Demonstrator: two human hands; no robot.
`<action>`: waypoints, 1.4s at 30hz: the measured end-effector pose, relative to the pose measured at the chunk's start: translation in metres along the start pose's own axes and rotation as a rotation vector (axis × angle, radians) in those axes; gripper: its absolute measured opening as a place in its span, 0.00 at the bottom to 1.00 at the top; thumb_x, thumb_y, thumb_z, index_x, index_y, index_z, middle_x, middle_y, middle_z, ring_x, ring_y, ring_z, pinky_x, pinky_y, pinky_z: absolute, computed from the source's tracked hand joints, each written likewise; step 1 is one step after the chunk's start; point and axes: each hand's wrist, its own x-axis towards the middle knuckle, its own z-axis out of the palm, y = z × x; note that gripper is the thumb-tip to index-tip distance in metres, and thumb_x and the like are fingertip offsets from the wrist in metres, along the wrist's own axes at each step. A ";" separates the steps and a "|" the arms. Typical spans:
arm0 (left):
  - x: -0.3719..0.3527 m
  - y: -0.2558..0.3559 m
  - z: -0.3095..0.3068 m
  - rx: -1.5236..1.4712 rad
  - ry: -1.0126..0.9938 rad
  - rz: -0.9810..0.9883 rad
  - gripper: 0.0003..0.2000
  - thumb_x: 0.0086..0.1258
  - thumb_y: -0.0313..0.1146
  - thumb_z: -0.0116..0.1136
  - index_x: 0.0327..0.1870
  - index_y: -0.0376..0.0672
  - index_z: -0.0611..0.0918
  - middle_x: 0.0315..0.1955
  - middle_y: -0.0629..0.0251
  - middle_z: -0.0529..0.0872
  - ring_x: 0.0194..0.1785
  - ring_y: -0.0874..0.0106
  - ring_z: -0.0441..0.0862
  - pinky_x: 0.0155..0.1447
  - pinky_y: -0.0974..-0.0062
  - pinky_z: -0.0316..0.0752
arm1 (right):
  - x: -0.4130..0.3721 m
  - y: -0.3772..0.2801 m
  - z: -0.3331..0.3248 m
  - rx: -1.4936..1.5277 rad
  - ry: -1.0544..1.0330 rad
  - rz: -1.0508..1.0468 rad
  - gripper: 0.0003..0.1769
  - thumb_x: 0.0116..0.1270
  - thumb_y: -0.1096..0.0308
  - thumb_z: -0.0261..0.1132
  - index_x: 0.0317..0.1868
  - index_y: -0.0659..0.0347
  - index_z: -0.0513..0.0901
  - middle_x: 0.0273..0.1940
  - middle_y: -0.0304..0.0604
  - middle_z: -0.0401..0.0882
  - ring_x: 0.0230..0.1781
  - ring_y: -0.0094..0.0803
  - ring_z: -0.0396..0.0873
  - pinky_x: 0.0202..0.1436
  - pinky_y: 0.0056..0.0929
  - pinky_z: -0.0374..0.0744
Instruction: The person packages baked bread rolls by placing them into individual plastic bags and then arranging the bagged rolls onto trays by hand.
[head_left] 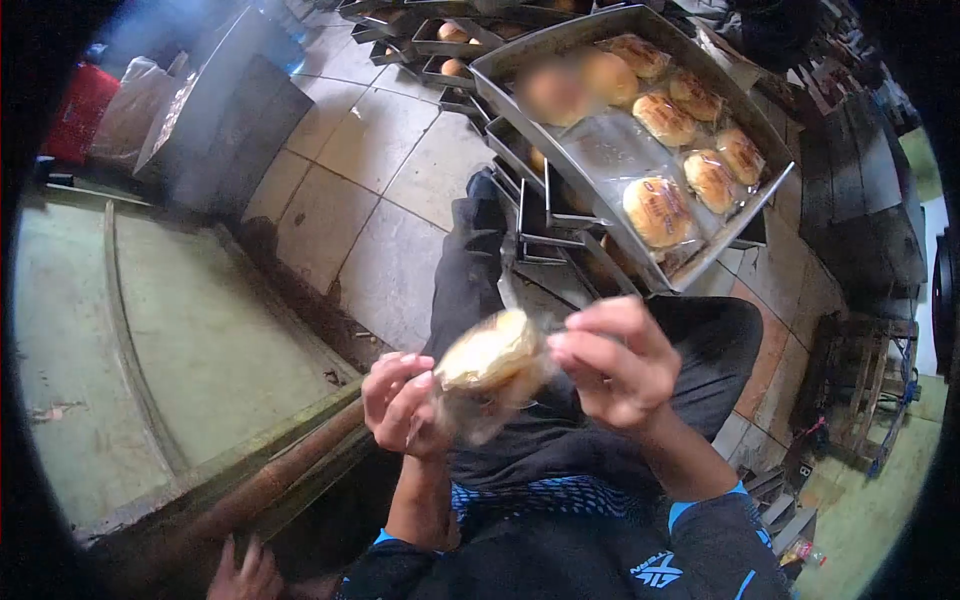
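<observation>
A golden bun in a clear plastic bag hangs above my lap, slightly blurred. My left hand pinches the bag's left side with closed fingers. On the other side, my right hand grips the bag's right end between thumb and fingertips. Beyond my hands, a large metal tray lies tilted on stacked tins. Several browned buns in clear bags rest in it, among them a wrapped bun at the near end. Part of the tray's bottom shows bare metal.
Smaller metal tins, some with buns, are stacked below the tray. A greenish board with a raised edge lies at left. Another person's hand is at bottom left. A wooden rack stands right. Tiled floor shows between.
</observation>
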 end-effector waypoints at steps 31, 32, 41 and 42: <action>-0.060 0.005 -0.014 0.049 -0.165 -0.849 0.10 0.74 0.29 0.66 0.30 0.37 0.83 0.25 0.70 0.84 0.24 0.83 0.77 0.27 0.86 0.71 | -0.088 0.054 0.043 -0.196 -0.145 0.731 0.15 0.69 0.66 0.70 0.26 0.66 0.83 0.24 0.55 0.78 0.21 0.48 0.77 0.27 0.44 0.71; -0.057 0.001 -0.014 0.084 -0.143 -0.808 0.11 0.75 0.30 0.65 0.30 0.38 0.82 0.22 0.71 0.83 0.22 0.84 0.76 0.25 0.85 0.70 | -0.072 0.049 0.036 -0.186 -0.083 0.743 0.11 0.65 0.67 0.73 0.26 0.61 0.86 0.27 0.48 0.84 0.26 0.44 0.81 0.32 0.41 0.75; -0.007 -0.010 0.029 -0.254 0.030 -0.946 0.10 0.81 0.34 0.54 0.50 0.37 0.82 0.31 0.75 0.82 0.25 0.90 0.64 0.27 0.88 0.56 | -0.031 0.055 0.043 0.034 -0.417 0.349 0.35 0.56 0.65 0.75 0.65 0.67 0.77 0.58 0.58 0.82 0.59 0.51 0.82 0.67 0.43 0.77; -0.008 -0.011 0.034 -0.231 0.020 -0.932 0.10 0.80 0.34 0.54 0.49 0.38 0.82 0.30 0.76 0.80 0.25 0.90 0.63 0.27 0.88 0.55 | -0.017 0.051 0.023 0.076 -0.335 0.392 0.36 0.57 0.62 0.76 0.64 0.68 0.77 0.56 0.60 0.83 0.57 0.52 0.84 0.63 0.41 0.80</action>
